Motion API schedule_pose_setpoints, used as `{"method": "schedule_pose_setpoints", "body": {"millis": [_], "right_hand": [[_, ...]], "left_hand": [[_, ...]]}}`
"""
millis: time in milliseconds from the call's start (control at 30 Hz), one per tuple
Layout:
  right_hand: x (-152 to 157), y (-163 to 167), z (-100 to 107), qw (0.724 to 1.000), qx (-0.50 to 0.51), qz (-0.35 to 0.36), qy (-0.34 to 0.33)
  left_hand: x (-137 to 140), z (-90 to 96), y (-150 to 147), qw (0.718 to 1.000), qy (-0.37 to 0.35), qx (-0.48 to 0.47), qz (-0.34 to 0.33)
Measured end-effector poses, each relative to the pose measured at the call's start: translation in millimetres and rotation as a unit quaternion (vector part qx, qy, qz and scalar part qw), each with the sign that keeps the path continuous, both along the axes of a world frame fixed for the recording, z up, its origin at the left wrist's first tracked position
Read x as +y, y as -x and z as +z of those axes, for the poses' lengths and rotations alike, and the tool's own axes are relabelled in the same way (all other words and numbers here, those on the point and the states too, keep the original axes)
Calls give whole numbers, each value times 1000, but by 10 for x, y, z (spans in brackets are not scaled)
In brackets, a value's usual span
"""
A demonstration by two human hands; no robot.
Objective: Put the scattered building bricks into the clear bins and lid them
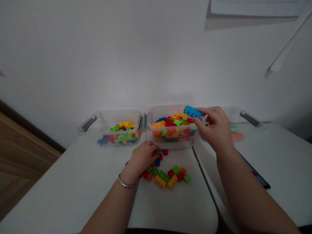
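Note:
A blue building brick (192, 111), studs pointing down, is pinched between the thumb and fingers of my right hand (215, 126). It is held above the right part of the middle clear box (174, 143), which is filled with mixed coloured bricks. My left hand (145, 156) rests low over loose bricks on the white table, fingers curled down among them. What its fingertips grip, if anything, is hidden. Close to it are a red brick (165, 152) and a dark blue brick (157, 162). Nearer me lie a green brick (164, 175) and yellow bricks (160, 181).
On the left stands another clear box (119, 115) with smaller coloured pieces. A third clear box (234, 112) is partly behind my right hand. A dark phone-like device (258, 177) lies under my right forearm. A seam (206, 180) runs down the table (175, 208); a wall rises behind.

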State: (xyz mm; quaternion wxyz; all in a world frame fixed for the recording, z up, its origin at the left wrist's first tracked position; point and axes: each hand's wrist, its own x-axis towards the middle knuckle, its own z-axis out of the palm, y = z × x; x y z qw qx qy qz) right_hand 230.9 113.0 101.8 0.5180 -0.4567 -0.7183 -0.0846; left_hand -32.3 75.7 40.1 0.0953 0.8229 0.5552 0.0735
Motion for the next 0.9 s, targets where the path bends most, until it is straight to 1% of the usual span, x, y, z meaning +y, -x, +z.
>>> {"method": "schedule_pose_setpoints", "body": {"millis": [33, 100, 233, 300, 367, 467, 633, 733, 800, 867, 900], "right_hand": [[55, -3, -40, 999, 13, -29, -1], [165, -13, -129, 998, 27, -50, 18], [339, -53, -288, 992, 93, -54, 70], [381, -63, -334, 989, 117, -51, 81], [388, -53, -349, 989, 117, -33, 87], [342, -13, -319, 993, 82, -12, 88], [197, 52, -199, 999, 16, -26, 39], [65, 96, -105, 1000, -19, 2, 23], [-55, 140, -36, 997, -40, 39, 48], [-185, 193, 27, 986, -74, 98, 110], [-242, 221, 50, 975, -101, 131, 146]], "left_hand": [[1, 1, -2, 1000, 0, 0, -1], [4, 4, -5, 1000, 0, -4, -1], [6, 12, -13, 1000, 0, -16, -2], [4, 17, -18, 1000, -2, -16, -3], [0, 21, -22, 1000, -3, -14, -4], [-5, 26, -28, 1000, -4, -15, -4], [1, 31, -30, 1000, -9, -10, -1], [9, 32, -25, 1000, -14, -9, 4], [11, 32, -21, 1000, -17, -8, 4], [9, 30, -18, 1000, -20, -4, 6], [8, 30, -19, 1000, -22, -3, 8]]}}
